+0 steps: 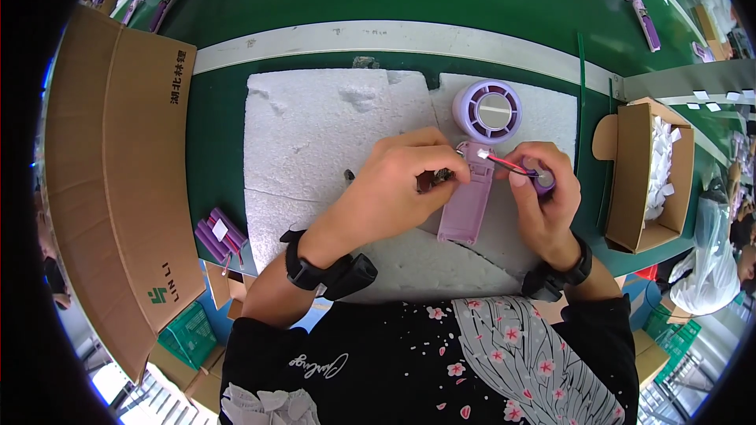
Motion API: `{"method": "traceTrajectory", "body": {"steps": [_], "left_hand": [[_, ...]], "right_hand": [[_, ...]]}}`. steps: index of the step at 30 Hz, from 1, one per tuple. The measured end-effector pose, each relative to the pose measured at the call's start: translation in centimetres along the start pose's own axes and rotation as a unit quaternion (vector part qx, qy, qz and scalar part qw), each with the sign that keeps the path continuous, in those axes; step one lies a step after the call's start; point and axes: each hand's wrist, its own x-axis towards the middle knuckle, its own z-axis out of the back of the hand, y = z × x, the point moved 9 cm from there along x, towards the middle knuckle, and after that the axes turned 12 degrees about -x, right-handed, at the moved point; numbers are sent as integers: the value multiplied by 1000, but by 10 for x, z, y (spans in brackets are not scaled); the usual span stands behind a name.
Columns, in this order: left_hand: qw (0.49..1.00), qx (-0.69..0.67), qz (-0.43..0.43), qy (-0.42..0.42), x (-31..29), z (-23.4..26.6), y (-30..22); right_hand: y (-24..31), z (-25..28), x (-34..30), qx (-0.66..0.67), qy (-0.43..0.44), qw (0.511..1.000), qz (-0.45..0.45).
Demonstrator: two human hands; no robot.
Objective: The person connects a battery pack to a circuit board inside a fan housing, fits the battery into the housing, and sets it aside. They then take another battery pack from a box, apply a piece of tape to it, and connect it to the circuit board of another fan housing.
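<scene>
A lilac handheld fan lies on white foam boards, its round head [476, 122] at the far end and its open pink-lilac handle shell [463, 216] pointing toward me. My left hand [405, 173] is closed over the upper left side of the shell, pinching a small dark circuit board [435, 179] that its fingers partly hide. To the right of the shell, my right hand [550, 197] is wrapped around a purple cylindrical battery [543, 181]. Red and black wires [508, 164] run from the battery to a white plug [483, 154] above the shell, near my left fingertips.
Several purple batteries [211, 240] with wires lie left of the foam board [299, 134]. A tall cardboard box [118, 165] stands at the left. At the right is a small carton [622, 181] of white pieces [660, 165]. Beyond a pale rail [315, 38], more fans [642, 12] lie on a green surface.
</scene>
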Motion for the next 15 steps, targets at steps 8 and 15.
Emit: {"method": "traceTrajectory", "body": {"steps": [8, 15], "left_hand": [[998, -55, 15, 10, 0, 2, 4], [991, -116, 66, -10, 0, 3, 10]], "right_hand": [[27, -7, 3, -99, 51, 986, 121], [31, -7, 2, -107, 57, 985, 124]]}}
